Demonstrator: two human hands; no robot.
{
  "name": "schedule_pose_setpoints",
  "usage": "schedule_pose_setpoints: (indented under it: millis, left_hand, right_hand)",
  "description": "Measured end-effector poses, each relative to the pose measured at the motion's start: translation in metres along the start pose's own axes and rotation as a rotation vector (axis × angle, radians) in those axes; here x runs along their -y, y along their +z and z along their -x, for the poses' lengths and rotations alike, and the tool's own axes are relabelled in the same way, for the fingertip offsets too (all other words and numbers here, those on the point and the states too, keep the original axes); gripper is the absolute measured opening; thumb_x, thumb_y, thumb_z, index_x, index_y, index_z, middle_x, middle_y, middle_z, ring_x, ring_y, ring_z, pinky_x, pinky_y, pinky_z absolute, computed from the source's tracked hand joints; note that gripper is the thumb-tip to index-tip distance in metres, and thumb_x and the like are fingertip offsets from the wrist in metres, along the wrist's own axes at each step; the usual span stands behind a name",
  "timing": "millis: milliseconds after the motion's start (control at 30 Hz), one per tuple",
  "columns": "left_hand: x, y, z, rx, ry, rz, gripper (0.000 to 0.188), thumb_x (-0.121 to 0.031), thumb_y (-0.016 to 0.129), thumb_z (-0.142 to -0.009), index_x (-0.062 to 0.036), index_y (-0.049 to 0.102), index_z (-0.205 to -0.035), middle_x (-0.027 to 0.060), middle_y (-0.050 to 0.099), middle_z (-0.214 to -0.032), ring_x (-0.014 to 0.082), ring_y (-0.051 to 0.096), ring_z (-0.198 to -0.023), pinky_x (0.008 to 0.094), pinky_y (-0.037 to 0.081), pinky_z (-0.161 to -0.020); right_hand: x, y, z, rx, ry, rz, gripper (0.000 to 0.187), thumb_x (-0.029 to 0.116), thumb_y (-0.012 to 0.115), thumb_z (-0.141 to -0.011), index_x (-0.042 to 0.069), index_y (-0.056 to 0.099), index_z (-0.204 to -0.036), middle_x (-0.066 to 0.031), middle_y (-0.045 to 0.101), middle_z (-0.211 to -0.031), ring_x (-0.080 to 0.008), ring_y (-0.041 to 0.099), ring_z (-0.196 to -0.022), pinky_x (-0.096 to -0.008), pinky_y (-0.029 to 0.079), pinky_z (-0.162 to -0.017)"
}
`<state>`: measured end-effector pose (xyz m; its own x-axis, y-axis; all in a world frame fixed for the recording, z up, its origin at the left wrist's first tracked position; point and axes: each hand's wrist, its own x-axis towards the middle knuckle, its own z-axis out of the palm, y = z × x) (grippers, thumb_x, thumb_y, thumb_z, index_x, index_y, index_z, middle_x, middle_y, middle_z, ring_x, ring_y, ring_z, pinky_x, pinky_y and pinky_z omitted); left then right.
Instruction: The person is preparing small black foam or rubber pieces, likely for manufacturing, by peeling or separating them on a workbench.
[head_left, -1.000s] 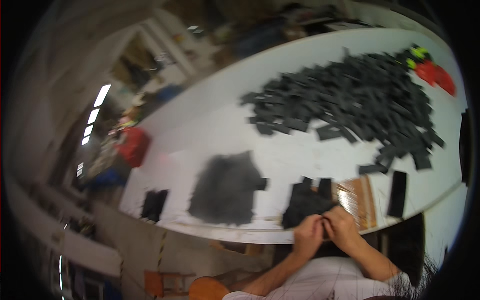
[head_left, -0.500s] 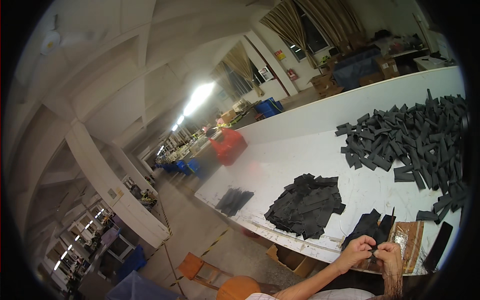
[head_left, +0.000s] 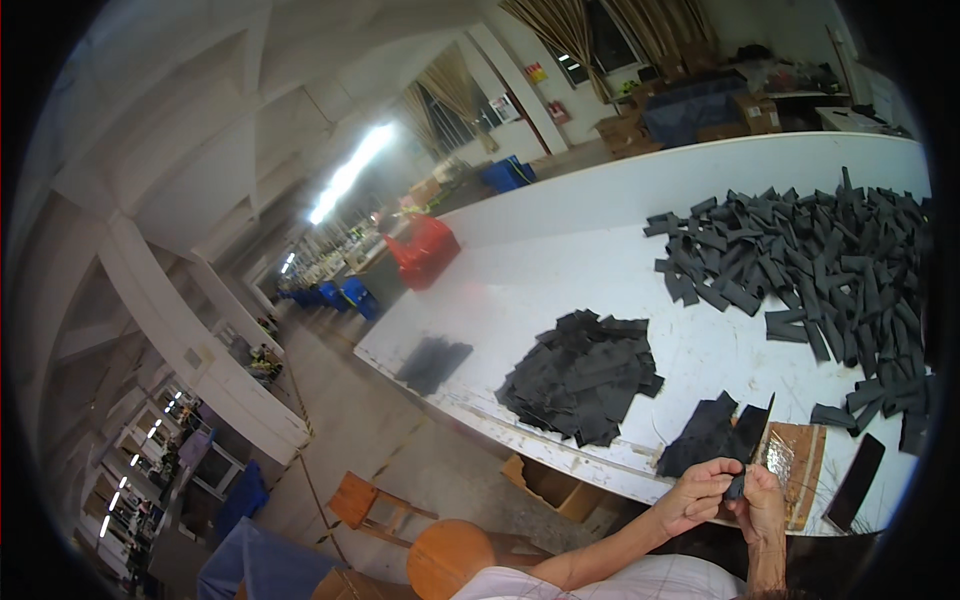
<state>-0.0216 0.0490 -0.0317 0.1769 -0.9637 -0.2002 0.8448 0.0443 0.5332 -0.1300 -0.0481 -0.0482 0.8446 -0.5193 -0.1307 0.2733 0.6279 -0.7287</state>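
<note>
My left hand point(head_left: 697, 493) and my right hand point(head_left: 763, 505) meet at the table's near edge. Pinched between their fingertips is a small dark fabric strip point(head_left: 735, 489), mostly covered by the fingers. Just beyond them lie flat black fabric pieces point(head_left: 700, 435), beside a brown board point(head_left: 814, 465) partly covered with clear tape or film. A thin dark pointed thing stands up near the board; its kind is unclear. Left of my hands is a heap of flat black strips point(head_left: 580, 378). A larger heap of folded dark strips point(head_left: 800, 255) spreads over the right side.
The white table point(head_left: 560, 265) has a raised back wall. A black slab-like object point(head_left: 857, 482) lies right of the board. Toward the far left are a smaller dark stack point(head_left: 435, 364) and a red plastic bag point(head_left: 425, 252). A wooden chair point(head_left: 365, 505), round stool point(head_left: 450, 558) and cardboard box point(head_left: 550, 488) stand below.
The view has shifted, so the table's things sit further left and higher. Both hands stay together, and more of the dark strip now shows below the fingertips.
</note>
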Motion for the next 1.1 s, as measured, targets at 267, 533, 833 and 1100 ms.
schedule_pose_setpoints:
  millis: [267,533,833,1100]
  left_hand:
    - [0.006,0.036,0.000,-0.211,0.611,-1.046,0.024,0.005,0.055,-0.075,0.0004,0.054,-0.099,0.0012,0.051,-0.080,0.0020,0.045,-0.059,0.0147,0.037,-0.054]
    - [0.002,0.054,-0.008,-0.361,0.496,-0.709,0.012,0.004,0.055,-0.076,0.0012,0.053,-0.088,0.0043,0.053,-0.075,0.0071,0.047,-0.053,0.0176,0.039,-0.046]
    - [-0.047,0.079,-0.026,0.269,0.119,0.173,0.021,0.003,0.050,-0.079,0.0007,0.037,-0.095,0.0150,0.055,-0.083,0.0022,0.037,-0.034,0.0141,0.030,-0.031]
    - [-0.068,0.063,-0.056,0.232,-0.109,0.498,0.028,-0.007,0.043,-0.086,0.0026,0.040,-0.113,0.0101,0.058,-0.086,0.0009,0.029,-0.031,0.0159,0.023,-0.027]
  right_hand:
    - [0.034,0.015,-0.002,-0.006,-0.556,0.594,0.008,0.004,0.050,-0.077,0.000,0.049,-0.069,-0.0068,0.053,-0.080,-0.0128,0.047,-0.072,-0.0237,0.037,-0.065]
    - [0.050,0.026,0.005,-0.151,-0.536,0.889,0.006,0.002,0.053,-0.076,-0.001,0.050,-0.072,-0.0068,0.049,-0.070,-0.0146,0.048,-0.061,-0.0234,0.038,-0.055]
    - [0.121,0.065,-0.003,0.128,-0.410,0.752,0.017,0.015,0.053,-0.080,0.001,0.049,-0.071,-0.0018,0.045,-0.069,-0.0086,0.041,-0.063,-0.0215,0.034,-0.056]
    - [0.119,0.034,-0.051,0.095,-0.016,0.558,0.021,0.022,0.054,-0.082,0.005,0.053,-0.071,0.0038,0.043,-0.061,-0.0035,0.037,-0.054,-0.0174,0.030,-0.047]
